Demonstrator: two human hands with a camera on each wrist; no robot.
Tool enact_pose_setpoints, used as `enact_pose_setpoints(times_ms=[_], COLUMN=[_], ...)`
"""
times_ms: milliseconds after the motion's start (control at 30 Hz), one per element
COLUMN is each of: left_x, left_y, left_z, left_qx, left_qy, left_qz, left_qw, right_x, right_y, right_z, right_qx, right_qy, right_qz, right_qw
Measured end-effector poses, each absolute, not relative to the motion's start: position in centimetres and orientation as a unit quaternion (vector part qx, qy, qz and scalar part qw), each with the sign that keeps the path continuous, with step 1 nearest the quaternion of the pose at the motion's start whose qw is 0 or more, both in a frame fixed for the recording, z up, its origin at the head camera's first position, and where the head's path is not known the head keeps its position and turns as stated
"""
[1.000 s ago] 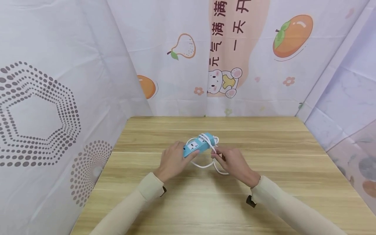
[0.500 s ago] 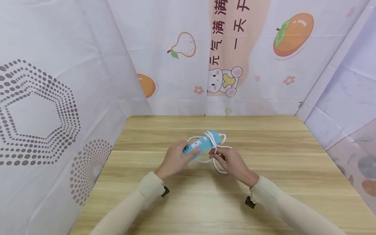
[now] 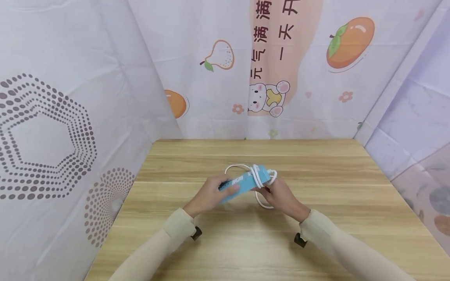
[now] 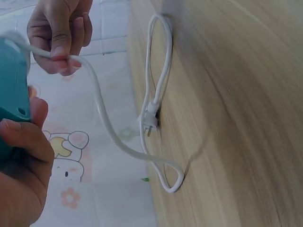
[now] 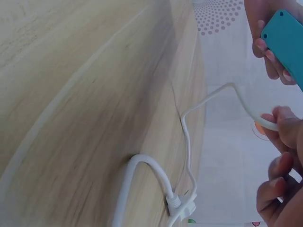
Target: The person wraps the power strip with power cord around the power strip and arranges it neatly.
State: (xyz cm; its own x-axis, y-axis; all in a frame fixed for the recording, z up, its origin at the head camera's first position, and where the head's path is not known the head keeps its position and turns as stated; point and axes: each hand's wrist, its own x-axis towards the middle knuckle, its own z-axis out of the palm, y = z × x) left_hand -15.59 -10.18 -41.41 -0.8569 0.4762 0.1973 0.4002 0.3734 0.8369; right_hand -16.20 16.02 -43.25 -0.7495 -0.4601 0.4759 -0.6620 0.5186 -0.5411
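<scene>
In the head view a blue power strip (image 3: 242, 185) is held above the table, tilted with its socket face turned away. My left hand (image 3: 208, 196) grips its left end, thumb along the near side. Loops of white cord (image 3: 255, 176) wrap around the strip's right end. Just right of that end my right hand (image 3: 281, 198) pinches the cord between thumb and fingers; the strip partly hides the fingertips. From the right hand, a length of cord (image 4: 100, 109) hangs down in the left wrist view. The cord's plug (image 4: 150, 120) lies on the table.
The wooden table (image 3: 225, 242) reaches back to a printed curtain (image 3: 211, 97). Another patterned curtain (image 3: 116, 78) stands along the left side. On the right is a pale curtain (image 3: 408, 117).
The power strip has turned in my left hand's grip so its sockets face more away, and its right end has shifted right. The wrapped loops now sit close to my right hand.
</scene>
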Motion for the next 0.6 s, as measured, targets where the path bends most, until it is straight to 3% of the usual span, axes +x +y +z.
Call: enact_pose_setpoints(times_ms=[200,367,600], left_x=[-15.9,-16.1,-16.0], left_y=[-10.9,-11.4,-11.9], left_z=[-41.4,-41.2,-40.8], left_qx=[0.321,0.359,0.376], left_qy=[0.806,0.797,0.799], left_qz=[0.495,0.478,0.449], left_qw=[0.058,0.081,0.136], right_x=[-16.3,-16.8,-16.6], right_y=[16.4,16.6,16.7], right_z=[-43.1,-42.9,-42.0], right_qx=[0.336,0.397,0.433], right_qy=[-0.868,-0.855,-0.850], right_qz=[0.333,0.291,0.280], right_qw=[0.149,0.164,0.105])
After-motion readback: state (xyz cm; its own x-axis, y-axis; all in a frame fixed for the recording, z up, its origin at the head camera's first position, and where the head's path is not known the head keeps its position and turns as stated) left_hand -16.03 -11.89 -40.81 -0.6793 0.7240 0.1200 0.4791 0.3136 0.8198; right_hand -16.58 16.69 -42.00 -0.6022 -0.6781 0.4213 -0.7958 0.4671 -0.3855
